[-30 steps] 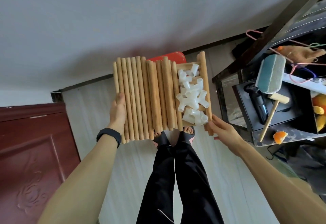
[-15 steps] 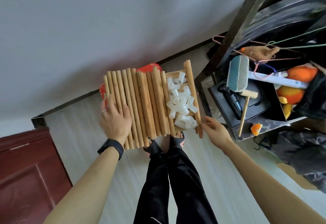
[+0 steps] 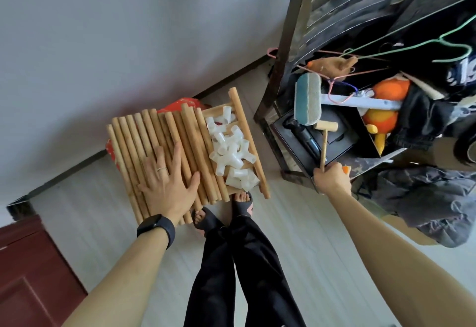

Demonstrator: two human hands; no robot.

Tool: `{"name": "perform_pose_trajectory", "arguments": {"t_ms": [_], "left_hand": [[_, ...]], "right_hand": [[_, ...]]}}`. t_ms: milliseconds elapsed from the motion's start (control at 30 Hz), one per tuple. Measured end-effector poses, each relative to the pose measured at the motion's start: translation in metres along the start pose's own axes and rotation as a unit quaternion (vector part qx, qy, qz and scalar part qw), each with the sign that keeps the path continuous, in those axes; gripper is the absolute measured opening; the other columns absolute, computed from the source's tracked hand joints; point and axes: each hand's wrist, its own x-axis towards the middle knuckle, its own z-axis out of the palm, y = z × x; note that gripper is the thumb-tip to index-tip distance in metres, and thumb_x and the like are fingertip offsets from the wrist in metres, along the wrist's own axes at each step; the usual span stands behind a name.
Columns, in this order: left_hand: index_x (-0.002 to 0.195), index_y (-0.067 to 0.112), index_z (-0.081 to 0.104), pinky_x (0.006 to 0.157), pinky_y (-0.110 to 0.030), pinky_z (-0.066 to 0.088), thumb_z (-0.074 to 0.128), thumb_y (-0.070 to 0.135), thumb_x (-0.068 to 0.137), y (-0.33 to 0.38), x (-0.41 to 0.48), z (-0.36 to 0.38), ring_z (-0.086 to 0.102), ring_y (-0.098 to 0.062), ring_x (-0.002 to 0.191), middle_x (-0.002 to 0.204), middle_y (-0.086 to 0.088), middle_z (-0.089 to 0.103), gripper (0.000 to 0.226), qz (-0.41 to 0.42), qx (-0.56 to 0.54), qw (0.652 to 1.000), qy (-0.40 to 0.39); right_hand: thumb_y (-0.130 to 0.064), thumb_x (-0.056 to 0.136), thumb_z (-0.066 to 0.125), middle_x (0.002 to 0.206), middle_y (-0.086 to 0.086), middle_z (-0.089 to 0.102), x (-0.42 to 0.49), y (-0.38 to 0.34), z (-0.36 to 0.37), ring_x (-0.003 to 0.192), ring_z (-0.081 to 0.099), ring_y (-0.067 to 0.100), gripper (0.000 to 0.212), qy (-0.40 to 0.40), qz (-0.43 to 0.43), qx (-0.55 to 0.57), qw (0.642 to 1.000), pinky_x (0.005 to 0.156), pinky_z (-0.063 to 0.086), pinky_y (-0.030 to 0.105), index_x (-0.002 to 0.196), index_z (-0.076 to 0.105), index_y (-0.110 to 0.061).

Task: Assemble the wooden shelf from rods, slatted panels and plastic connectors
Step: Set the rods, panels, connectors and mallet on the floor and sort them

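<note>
The left hand [image 3: 167, 185] lies flat, fingers straight and spread, on the near ends of the rods [image 3: 144, 141] covering the slatted panel's [image 3: 246, 131] left part. White connectors [image 3: 229, 151] pile by its right edge. Well apart, the right hand [image 3: 332, 178] grips the mallet [image 3: 326, 126] by its handle end.

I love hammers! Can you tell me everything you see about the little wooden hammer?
The wooden hammer is small and pale, seemingly plain unpainted wood: a short cylinder head set crosswise on a thin round handle. It lies on a black box on the cluttered rack, head away from the person, beside a blue-green pad. The right hand grips the handle's near end.
</note>
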Motion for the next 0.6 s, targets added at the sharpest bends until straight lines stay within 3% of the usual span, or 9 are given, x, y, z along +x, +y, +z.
{"name": "perform_pose_trajectory", "arguments": {"t_ms": [167, 233, 333, 500, 600], "left_hand": [[0.159, 0.033, -0.015, 0.118, -0.069, 0.017, 0.045, 0.069, 0.093, -0.001, -0.001, -0.011, -0.008, -0.033, 0.155, 0.170, 0.000, -0.010, 0.096, -0.007, -0.009, 1.000, -0.022], [0.160, 0.032, -0.014, 0.120, -0.065, 0.017, 0.046, 0.067, 0.094, -0.003, -0.001, -0.016, -0.007, -0.031, 0.155, 0.170, 0.000, -0.009, 0.095, 0.004, -0.012, 0.999, -0.029], [0.161, 0.030, -0.005, 0.121, -0.059, 0.021, 0.046, 0.063, 0.096, -0.010, 0.001, -0.023, -0.001, -0.029, 0.156, 0.170, 0.000, -0.002, 0.089, 0.023, -0.015, 0.999, -0.030], [0.159, 0.032, 0.023, 0.122, -0.053, 0.024, 0.047, 0.058, 0.098, -0.033, 0.001, -0.027, 0.004, -0.021, 0.156, 0.170, 0.007, 0.003, 0.070, 0.050, -0.009, 0.998, -0.043], [0.155, 0.034, 0.034, 0.122, -0.052, 0.026, 0.054, 0.052, 0.098, -0.048, -0.006, -0.026, 0.013, -0.019, 0.155, 0.169, 0.005, 0.010, 0.064, 0.084, -0.019, 0.996, -0.025]], "right_hand": [[-0.031, 0.102, 0.052, 0.113, 0.011, 0.054, -0.013, 0.009, 0.001, 0.089, 0.047, 0.033, 0.027, 0.079, -0.031, 0.054, 0.995, 0.079, 0.042, 0.036, 0.114, 0.068, -0.013], [-0.034, 0.100, 0.054, 0.100, 0.005, 0.068, -0.035, 0.012, 0.001, 0.087, 0.060, 0.028, 0.022, 0.095, -0.051, 0.155, 0.982, 0.071, 0.045, 0.029, 0.103, 0.070, -0.019], [-0.042, 0.096, 0.061, 0.082, -0.013, 0.073, -0.086, 0.002, 0.009, 0.074, 0.070, 0.001, 0.015, 0.049, -0.106, 0.229, 0.966, 0.064, 0.049, 0.021, 0.098, 0.069, -0.030], [-0.046, 0.095, 0.063, 0.089, -0.023, 0.067, -0.153, -0.039, 0.048, 0.086, 0.063, -0.005, 0.014, -0.026, -0.259, 0.155, 0.953, 0.074, 0.046, 0.020, 0.106, 0.067, -0.038], [-0.046, 0.098, 0.059, 0.089, -0.009, 0.061, -0.181, -0.063, 0.073, 0.084, 0.060, 0.013, 0.018, -0.006, -0.381, 0.034, 0.924, 0.067, 0.043, 0.030, 0.108, 0.067, -0.033]]}}
